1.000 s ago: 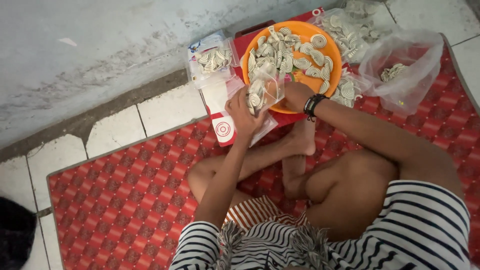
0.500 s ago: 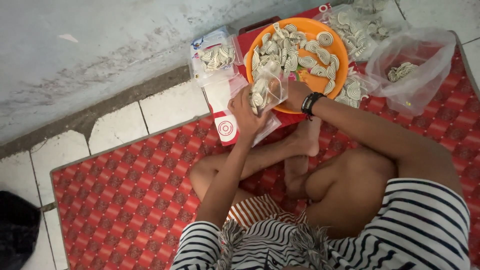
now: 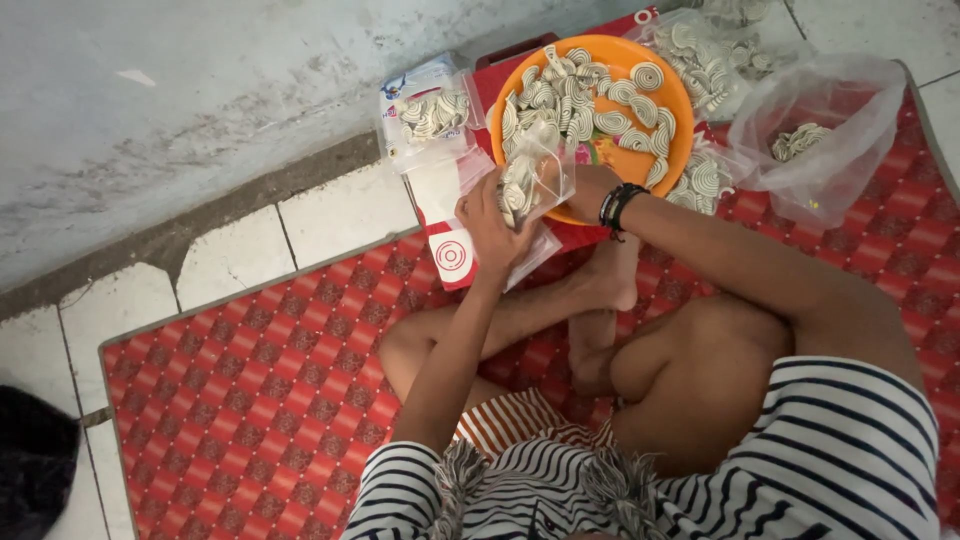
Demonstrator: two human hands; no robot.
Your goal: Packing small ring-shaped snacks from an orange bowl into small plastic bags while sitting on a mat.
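Note:
I sit cross-legged on a red patterned mat. Both hands hold a small clear plastic bag partly filled with spiral crackers, just in front of an orange bowl heaped with the same crackers. My left hand grips the bag's left side. My right hand, with a black wristband, holds its right side by the bowl's rim.
A filled cracker packet lies on flat empty packets left of the bowl. A large clear bag with a few crackers sits at right, more crackers behind. White floor tiles and a grey wall lie beyond. A dark object is at bottom left.
Both hands stay on the small bag by the bowl, shifting only slightly; the view has drifted a little.

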